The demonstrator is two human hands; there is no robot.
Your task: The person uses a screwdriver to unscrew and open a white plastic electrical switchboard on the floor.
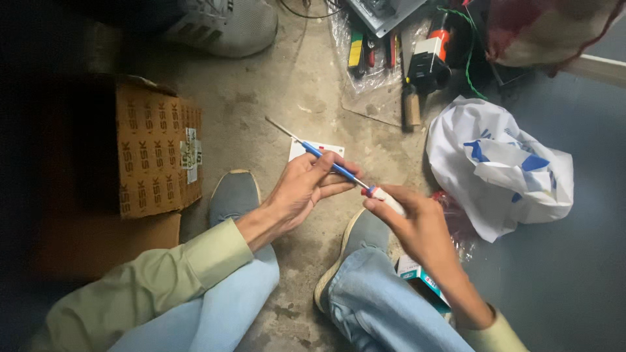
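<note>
A thin screwdriver with a blue shaft sleeve [321,155] and a bare metal tip pointing up-left is held between both hands. My left hand [301,189] pinches the blue part of the shaft. My right hand [417,225] grips its white and red handle [379,195]. A small white card [312,147] lies on the concrete floor just behind the shaft. My two shoes and blue-jeaned legs sit below the hands.
An open brown cardboard box [156,156] stands at left. A white and blue plastic bag [502,166] lies at right. A clear bag of tools [372,55] and a black and red device [430,62] are at the top. Another person's grey shoe [225,26] is top left. A small teal box [417,274] is by my right leg.
</note>
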